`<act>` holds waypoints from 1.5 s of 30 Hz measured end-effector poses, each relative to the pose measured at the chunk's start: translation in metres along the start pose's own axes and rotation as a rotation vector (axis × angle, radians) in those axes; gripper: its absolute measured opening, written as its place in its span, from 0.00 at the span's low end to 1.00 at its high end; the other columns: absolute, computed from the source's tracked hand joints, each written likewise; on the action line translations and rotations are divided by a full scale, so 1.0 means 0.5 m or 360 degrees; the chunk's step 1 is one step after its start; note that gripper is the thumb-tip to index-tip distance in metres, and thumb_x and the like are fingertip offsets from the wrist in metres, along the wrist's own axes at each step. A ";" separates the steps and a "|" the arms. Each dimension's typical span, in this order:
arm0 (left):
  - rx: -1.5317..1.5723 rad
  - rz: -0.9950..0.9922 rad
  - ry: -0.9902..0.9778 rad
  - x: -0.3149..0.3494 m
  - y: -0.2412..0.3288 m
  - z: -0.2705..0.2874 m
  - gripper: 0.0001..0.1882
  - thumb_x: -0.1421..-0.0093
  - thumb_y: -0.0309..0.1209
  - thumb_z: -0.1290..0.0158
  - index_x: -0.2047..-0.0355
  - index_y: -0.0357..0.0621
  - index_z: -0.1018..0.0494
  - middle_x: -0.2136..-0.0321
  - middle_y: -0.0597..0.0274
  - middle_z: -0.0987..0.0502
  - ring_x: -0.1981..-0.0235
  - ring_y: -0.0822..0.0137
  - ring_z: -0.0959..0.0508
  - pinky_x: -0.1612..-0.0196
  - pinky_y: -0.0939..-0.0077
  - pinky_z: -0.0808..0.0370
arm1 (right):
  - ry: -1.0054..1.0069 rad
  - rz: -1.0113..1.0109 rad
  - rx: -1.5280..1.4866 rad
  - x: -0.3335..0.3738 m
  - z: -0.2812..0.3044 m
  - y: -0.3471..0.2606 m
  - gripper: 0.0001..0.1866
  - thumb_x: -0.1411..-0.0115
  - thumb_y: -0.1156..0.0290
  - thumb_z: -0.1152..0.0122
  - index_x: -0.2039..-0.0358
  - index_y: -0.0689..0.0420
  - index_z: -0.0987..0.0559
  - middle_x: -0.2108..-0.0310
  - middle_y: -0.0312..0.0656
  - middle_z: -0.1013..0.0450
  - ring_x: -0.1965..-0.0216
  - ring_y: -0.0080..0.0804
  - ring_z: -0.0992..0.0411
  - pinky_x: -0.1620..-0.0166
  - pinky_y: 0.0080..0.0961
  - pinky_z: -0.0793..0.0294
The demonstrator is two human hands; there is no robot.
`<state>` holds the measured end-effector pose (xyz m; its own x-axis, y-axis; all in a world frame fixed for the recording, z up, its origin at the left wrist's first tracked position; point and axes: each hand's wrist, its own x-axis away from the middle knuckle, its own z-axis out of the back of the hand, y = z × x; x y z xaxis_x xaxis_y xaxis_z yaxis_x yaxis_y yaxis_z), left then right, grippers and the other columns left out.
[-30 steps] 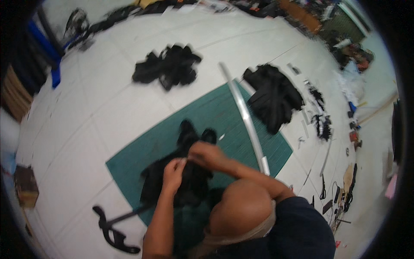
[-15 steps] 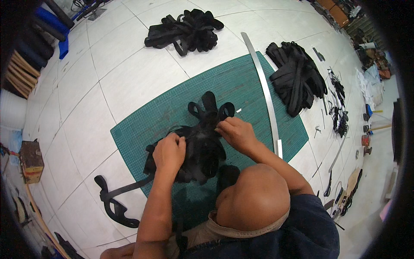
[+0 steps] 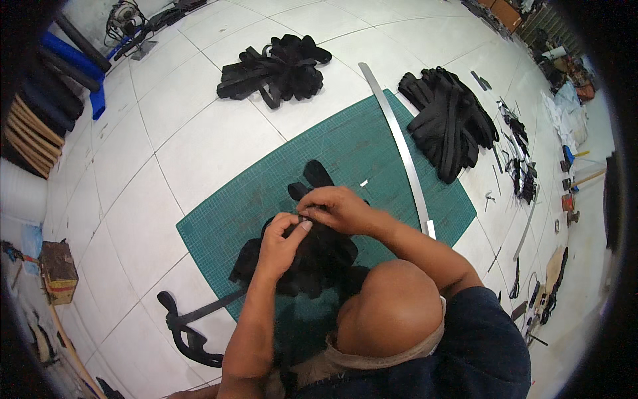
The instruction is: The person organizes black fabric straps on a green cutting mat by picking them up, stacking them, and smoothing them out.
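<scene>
The left hand [image 3: 280,246] and right hand [image 3: 339,209] meet over a bundle of black webbing straps [image 3: 309,266], which lies on a green gridded cutting mat [image 3: 359,149] on the white tiled floor [image 3: 119,199]. The left hand's thumb and forefinger come close together at the upper part of the bundle; the right hand curls in from the other side, its fingertips just beside them. Whether either hand pinches a strap cannot be told, as the fingers hide the spot. 2 strap loops stick out beyond the hands, and 1 long black strap [image 3: 212,307] runs left off the mat to a curled end on the tiles.

A long flat metal strip [image 3: 401,143] crosses the mat's right side, with a small white scrap [image 3: 363,183] between it and the hands. 2 more piles of black strapping lie near: the right pile [image 3: 452,126] beside the strip, the far pile [image 3: 286,70] beyond the mat.
</scene>
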<state>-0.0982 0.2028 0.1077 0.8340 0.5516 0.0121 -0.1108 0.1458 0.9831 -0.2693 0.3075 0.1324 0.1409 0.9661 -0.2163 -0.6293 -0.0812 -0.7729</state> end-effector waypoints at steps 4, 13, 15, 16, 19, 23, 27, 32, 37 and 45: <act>-0.0004 0.0275 0.0046 0.009 -0.017 0.011 0.10 0.37 0.32 0.44 0.67 0.35 0.24 0.74 0.67 0.27 0.70 0.74 0.29 0.64 0.76 0.32 | -0.0067 -0.0166 -0.0116 0.021 -0.029 -0.001 0.12 0.42 0.69 0.38 0.58 0.55 0.19 0.62 0.41 0.22 0.59 0.45 0.28 0.58 0.37 0.27; -0.1116 -0.0054 0.0008 0.012 -0.019 -0.012 0.08 0.40 0.30 0.46 0.65 0.37 0.25 0.67 0.48 0.22 0.63 0.45 0.23 0.63 0.57 0.28 | -0.0128 -0.0224 0.0550 0.022 -0.069 -0.005 0.09 0.42 0.69 0.42 0.61 0.53 0.19 0.67 0.41 0.24 0.59 0.45 0.29 0.60 0.41 0.24; -0.1021 -0.0312 0.0416 0.017 -0.025 -0.035 0.08 0.40 0.30 0.47 0.67 0.37 0.24 0.70 0.48 0.23 0.67 0.44 0.23 0.63 0.57 0.28 | -0.0074 -0.0308 0.0613 0.030 -0.085 0.002 0.08 0.41 0.68 0.43 0.63 0.54 0.19 0.68 0.42 0.25 0.59 0.45 0.28 0.61 0.42 0.24; -0.1015 -0.0316 0.0413 0.015 -0.026 -0.038 0.08 0.40 0.30 0.47 0.67 0.37 0.24 0.70 0.48 0.23 0.67 0.44 0.23 0.63 0.57 0.28 | -0.0052 -0.0416 0.0643 0.033 -0.091 0.011 0.07 0.42 0.68 0.42 0.64 0.54 0.20 0.66 0.43 0.25 0.59 0.45 0.28 0.61 0.43 0.24; -0.0627 0.0052 0.0228 0.015 -0.034 -0.032 0.09 0.39 0.31 0.47 0.67 0.37 0.23 0.75 0.55 0.22 0.72 0.55 0.23 0.65 0.65 0.28 | 0.0008 -0.0593 0.0425 0.032 -0.081 0.006 0.07 0.43 0.68 0.41 0.65 0.55 0.21 0.64 0.44 0.24 0.58 0.45 0.27 0.60 0.45 0.24; 0.0225 0.0528 0.0071 0.002 -0.033 -0.002 0.13 0.36 0.35 0.45 0.64 0.34 0.21 0.77 0.72 0.27 0.73 0.79 0.31 0.67 0.80 0.33 | 0.0065 -0.0188 0.0301 0.047 -0.058 0.009 0.08 0.44 0.68 0.38 0.64 0.55 0.22 0.61 0.42 0.23 0.59 0.43 0.27 0.61 0.43 0.24; -0.0001 0.0502 -0.0085 0.004 -0.010 0.012 0.14 0.37 0.35 0.45 0.62 0.34 0.22 0.70 0.60 0.19 0.67 0.71 0.24 0.60 0.75 0.28 | 0.0053 -0.0118 0.0412 0.051 -0.041 0.015 0.09 0.45 0.68 0.37 0.65 0.55 0.23 0.62 0.40 0.24 0.60 0.44 0.27 0.61 0.41 0.25; -0.0482 0.0463 -0.0090 -0.007 -0.010 0.066 0.12 0.39 0.33 0.45 0.70 0.35 0.24 0.72 0.51 0.20 0.69 0.62 0.20 0.64 0.68 0.26 | 0.0050 -0.0043 0.0969 0.079 -0.004 0.050 0.08 0.47 0.69 0.37 0.66 0.53 0.23 0.66 0.41 0.28 0.63 0.45 0.30 0.63 0.41 0.25; -0.0767 0.0102 -0.0101 -0.014 0.005 0.063 0.09 0.40 0.30 0.49 0.68 0.36 0.24 0.69 0.46 0.23 0.63 0.44 0.23 0.58 0.56 0.27 | -0.0166 -0.0381 0.0607 0.025 -0.015 -0.021 0.08 0.42 0.67 0.40 0.63 0.54 0.22 0.61 0.46 0.26 0.61 0.48 0.26 0.62 0.44 0.25; -0.0527 0.0349 -0.0588 -0.047 0.111 0.118 0.09 0.40 0.31 0.47 0.66 0.36 0.24 0.67 0.46 0.22 0.63 0.46 0.22 0.59 0.59 0.26 | -0.0478 -0.0838 -0.0572 0.015 -0.040 -0.061 0.14 0.35 0.59 0.47 0.57 0.56 0.24 0.64 0.54 0.24 0.61 0.57 0.25 0.58 0.48 0.27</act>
<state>-0.0921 0.1494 0.1727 0.9000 0.2816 0.3327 -0.4183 0.3437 0.8408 -0.2334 0.3124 0.1424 0.1079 0.9210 0.3744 -0.2366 0.3895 -0.8901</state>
